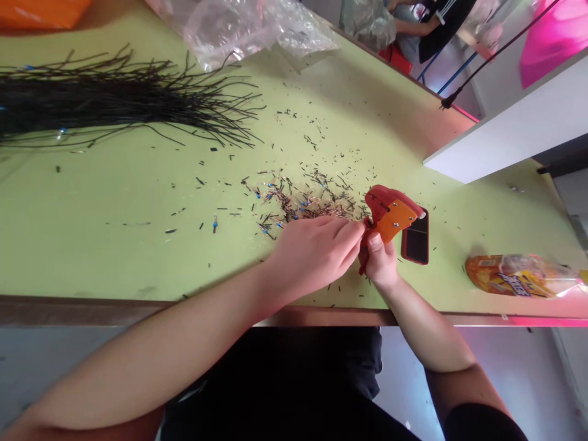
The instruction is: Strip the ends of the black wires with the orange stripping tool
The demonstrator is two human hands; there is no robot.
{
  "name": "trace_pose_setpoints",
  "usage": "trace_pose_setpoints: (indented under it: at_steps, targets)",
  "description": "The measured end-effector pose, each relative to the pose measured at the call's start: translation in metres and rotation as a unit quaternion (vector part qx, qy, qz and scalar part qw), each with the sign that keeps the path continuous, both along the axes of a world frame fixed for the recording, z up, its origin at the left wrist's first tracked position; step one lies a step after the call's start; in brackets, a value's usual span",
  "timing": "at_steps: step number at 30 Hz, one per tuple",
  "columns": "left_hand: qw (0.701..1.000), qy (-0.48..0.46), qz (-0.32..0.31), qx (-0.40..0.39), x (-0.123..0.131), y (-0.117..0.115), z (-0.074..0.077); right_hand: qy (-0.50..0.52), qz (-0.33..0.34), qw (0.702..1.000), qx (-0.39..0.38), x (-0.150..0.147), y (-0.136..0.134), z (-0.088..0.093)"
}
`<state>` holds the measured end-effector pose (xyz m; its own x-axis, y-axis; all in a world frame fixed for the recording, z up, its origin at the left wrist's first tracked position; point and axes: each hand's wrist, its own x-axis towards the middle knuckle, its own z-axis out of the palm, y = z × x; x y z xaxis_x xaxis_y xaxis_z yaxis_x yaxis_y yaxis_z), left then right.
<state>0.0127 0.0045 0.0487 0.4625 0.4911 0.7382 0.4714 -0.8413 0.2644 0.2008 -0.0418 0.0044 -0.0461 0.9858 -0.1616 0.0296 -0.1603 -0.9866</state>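
Note:
My right hand (382,260) is wrapped round the handles of a red and orange hand tool (392,214), a wire stripper by its look, held above the table near its front edge. My left hand (321,248) is closed in a pinch right beside the tool's left side; what its fingertips hold is hidden. Behind my left hand lies a pile of short black and copper-coloured wire scraps (298,205), with small blue pieces among them. A thick bundle of long black wires (114,101) rests on the table at the upper left.
On the green table (114,245) are a phone-like dark object (417,239) behind the tool, a bottle (519,275) lying at the right, and clear plastic bags (229,27) at the back. A white panel (509,122) juts in from the right. Another person's arm (418,26) shows beyond.

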Motion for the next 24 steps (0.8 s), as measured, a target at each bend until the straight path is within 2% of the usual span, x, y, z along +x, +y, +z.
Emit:
trace_pose_setpoints:
  at_steps: [3, 9, 13, 19, 24]
  targets:
    - [1.000, -0.006, -0.004, 0.001, 0.000, -0.001, -0.001, -0.020, -0.077, 0.994, 0.080, -0.007, 0.000, 0.006]
    - [1.000, -0.004, -0.010, -0.003, 0.000, -0.001, 0.000, -0.030, -0.089, 0.991, 0.094, -0.011, 0.002, 0.011]
    - [0.999, -0.027, -0.005, -0.029, -0.003, 0.004, 0.001, 0.044, -0.047, 0.994, 0.091, -0.008, 0.009, 0.014]
    - [0.993, -0.062, -0.008, -0.103, -0.009, 0.016, -0.001, 0.089, 0.069, 0.994, 0.011, 0.003, 0.016, 0.017]
    - [0.986, -0.071, -0.011, -0.148, -0.011, 0.022, -0.002, 0.186, 0.168, 0.968, -0.011, 0.008, 0.016, 0.013]
